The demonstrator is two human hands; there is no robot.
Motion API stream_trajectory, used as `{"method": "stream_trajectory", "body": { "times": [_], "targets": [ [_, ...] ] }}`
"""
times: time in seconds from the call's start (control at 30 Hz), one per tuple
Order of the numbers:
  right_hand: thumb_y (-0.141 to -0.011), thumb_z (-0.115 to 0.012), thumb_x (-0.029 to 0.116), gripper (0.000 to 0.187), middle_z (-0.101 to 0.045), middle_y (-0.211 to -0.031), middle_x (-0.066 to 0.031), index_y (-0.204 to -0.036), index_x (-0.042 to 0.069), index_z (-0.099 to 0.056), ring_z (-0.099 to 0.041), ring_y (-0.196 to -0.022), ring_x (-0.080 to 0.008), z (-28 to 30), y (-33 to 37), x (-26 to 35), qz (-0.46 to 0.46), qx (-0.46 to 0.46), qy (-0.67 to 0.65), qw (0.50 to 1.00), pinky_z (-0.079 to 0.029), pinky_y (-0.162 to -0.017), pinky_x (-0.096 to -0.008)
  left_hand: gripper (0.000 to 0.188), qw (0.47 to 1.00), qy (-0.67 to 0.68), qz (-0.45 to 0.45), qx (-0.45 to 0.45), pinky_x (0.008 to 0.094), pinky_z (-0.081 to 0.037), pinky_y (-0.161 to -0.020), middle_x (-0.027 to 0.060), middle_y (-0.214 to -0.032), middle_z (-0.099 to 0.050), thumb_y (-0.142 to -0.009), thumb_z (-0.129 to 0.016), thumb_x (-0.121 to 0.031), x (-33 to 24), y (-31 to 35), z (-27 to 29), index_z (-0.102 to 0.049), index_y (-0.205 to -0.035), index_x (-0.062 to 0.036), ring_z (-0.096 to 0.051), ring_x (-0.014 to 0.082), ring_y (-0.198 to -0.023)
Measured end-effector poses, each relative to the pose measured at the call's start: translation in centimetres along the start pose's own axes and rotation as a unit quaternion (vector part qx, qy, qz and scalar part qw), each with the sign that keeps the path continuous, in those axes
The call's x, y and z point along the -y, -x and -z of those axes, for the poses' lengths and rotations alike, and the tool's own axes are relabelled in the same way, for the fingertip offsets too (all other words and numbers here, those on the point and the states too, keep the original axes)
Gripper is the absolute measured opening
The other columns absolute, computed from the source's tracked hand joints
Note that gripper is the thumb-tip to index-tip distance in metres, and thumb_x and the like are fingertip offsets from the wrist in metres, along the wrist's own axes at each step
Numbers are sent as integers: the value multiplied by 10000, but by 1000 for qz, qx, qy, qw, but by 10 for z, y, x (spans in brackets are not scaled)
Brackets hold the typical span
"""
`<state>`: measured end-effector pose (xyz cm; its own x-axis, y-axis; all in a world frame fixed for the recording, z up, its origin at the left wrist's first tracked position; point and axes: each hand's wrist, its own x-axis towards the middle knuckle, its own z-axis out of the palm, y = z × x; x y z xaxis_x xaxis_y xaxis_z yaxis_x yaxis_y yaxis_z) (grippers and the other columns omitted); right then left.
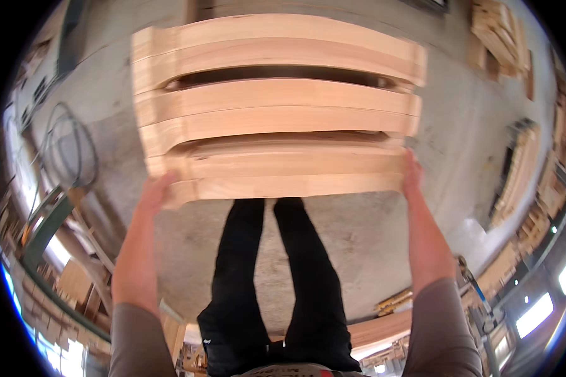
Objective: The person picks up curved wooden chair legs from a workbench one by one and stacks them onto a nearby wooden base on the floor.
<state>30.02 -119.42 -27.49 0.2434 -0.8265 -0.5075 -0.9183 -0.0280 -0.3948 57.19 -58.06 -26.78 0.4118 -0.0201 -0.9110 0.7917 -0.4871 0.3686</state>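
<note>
A stack of curved, pale wooden rails (295, 164) spans the space in front of my body, held between my two hands. Several rails lie against one another with their ends lined up, and dark gaps show between some of them where they bow. My left hand (160, 190) is closed around the left end of the nearest rails. At the opposite end, my right hand (412, 173) grips the stack, its fingers mostly hidden behind the wood. What the undersides of the rails look like is hidden.
Grey concrete floor (371, 251) runs around my legs. Coiled hose or cable (69, 147) lies at the left, near a green metal frame (47, 229). Wood pieces (500, 34) are piled at the far right, with a stack of boards (516, 173) nearer along the right side.
</note>
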Motion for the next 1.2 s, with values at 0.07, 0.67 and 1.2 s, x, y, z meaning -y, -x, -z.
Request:
{"method": "stream_trajectory", "body": {
  "times": [0.07,0.67,1.2],
  "targets": [
    [-842,-560,610,696,-664,-1007,-190,-1087,-35,-652,-586,-941,-230,3,-7,4,-29,12,34,999,-451,-864,-375,502,1000,22,-10,9,337,-508,-788,45,-1055,-635,-802,-730,-306,0,-4,-5,-580,-1203,-45,-614,174,-897],
    [-758,-646,639,789,-636,-1097,-204,-1167,-33,-595,-607,-1009,-283,-9,-27,-24,-54,69,16,996,-461,-870,-393,565,997,72,-13,8,331,-504,-841,84,-1152,-615,-824,-716,-307,-11,2,-20,-530,-1265,-6,-615,186,-980],
    [-753,-659,631,853,-573,-1205,-200,-1229,-67,-537,-553,-1094,-286,-17,-3,6,-88,40,3,995,-428,-925,-391,647,998,42,-29,-42,354,-524,-826,142,-1162,-610,-765,-775,-314,-14,5,-20,-524,-1242,44,-625,216,-994]
  ]
}}
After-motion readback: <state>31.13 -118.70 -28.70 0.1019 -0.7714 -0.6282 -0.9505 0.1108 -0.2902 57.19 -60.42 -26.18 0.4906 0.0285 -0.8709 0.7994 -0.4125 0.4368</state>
